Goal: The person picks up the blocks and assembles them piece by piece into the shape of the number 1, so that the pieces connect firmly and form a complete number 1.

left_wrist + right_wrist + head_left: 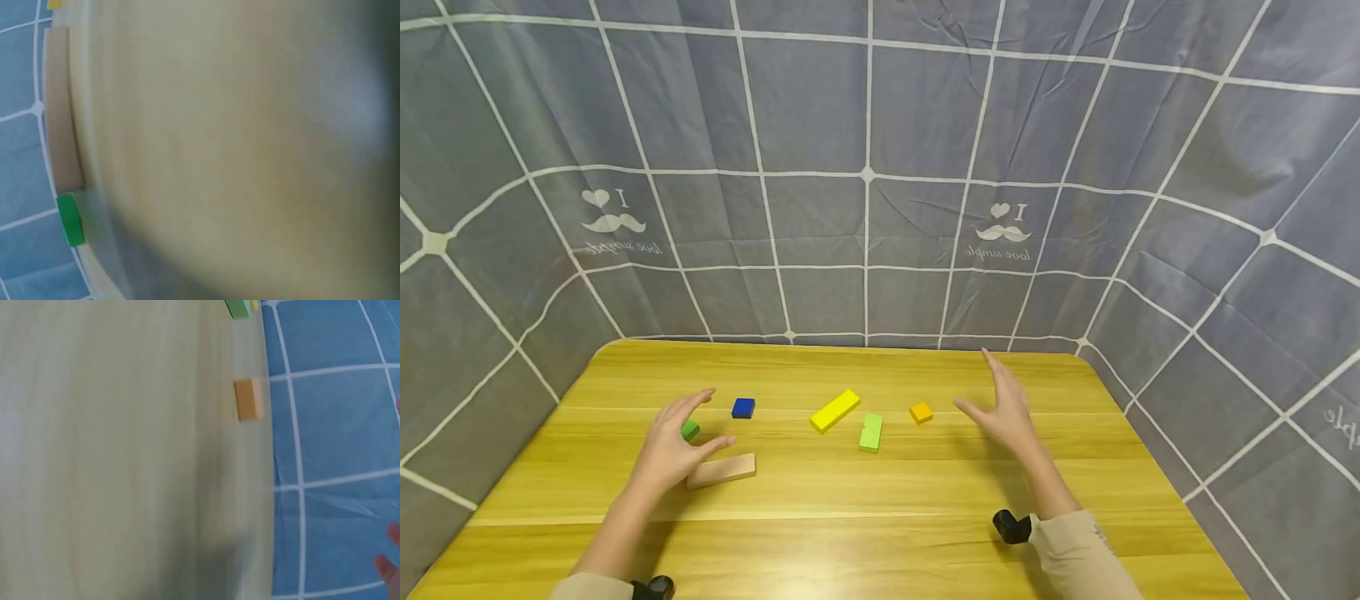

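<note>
My left hand is at the left of the table, thumb and fingers spread apart with nothing held between them. It partly hides a green block and the left end of a plain wooden block; both also show in the left wrist view, the wooden block above the green block. On the right, my right hand holds nothing, its thumb well apart from the extended fingers. Nearest to it lies a small orange block, which the right wrist view shows as well.
Between the hands lie a blue block, a long yellow block and a light green block. The wooden table ends at a grey curtain with white lines, which also runs along both sides.
</note>
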`<state>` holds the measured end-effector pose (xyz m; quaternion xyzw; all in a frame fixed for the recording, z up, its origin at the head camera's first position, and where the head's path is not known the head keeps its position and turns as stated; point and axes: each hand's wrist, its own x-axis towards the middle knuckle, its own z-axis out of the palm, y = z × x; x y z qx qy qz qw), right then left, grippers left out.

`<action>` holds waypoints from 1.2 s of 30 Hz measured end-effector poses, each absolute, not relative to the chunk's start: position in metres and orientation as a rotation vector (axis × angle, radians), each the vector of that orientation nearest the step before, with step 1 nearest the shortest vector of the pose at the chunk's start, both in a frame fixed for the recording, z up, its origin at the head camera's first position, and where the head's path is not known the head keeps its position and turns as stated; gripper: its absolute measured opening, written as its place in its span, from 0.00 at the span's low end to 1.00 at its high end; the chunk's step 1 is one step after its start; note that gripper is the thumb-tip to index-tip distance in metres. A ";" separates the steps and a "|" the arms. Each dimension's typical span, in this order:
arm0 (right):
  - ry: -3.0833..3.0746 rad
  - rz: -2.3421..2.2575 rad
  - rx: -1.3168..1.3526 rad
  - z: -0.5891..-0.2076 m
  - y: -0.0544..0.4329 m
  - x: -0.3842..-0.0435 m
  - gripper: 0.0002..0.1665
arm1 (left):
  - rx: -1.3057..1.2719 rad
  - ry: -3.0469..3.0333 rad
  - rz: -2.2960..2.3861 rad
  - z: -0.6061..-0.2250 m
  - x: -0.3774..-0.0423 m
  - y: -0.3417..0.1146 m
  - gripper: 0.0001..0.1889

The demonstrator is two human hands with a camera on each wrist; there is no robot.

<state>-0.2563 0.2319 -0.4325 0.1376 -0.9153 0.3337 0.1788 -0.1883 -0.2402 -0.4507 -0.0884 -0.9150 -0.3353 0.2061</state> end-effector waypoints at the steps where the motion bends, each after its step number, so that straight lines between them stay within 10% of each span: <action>1: -2.563 1.006 0.402 -0.435 0.230 -0.257 0.53 | -0.250 -2.540 -0.981 -0.452 -0.187 -0.242 0.40; 36: -2.583 1.683 0.636 -0.447 0.146 -0.243 0.47 | -0.258 -2.636 -1.216 -0.491 -0.158 -0.282 0.35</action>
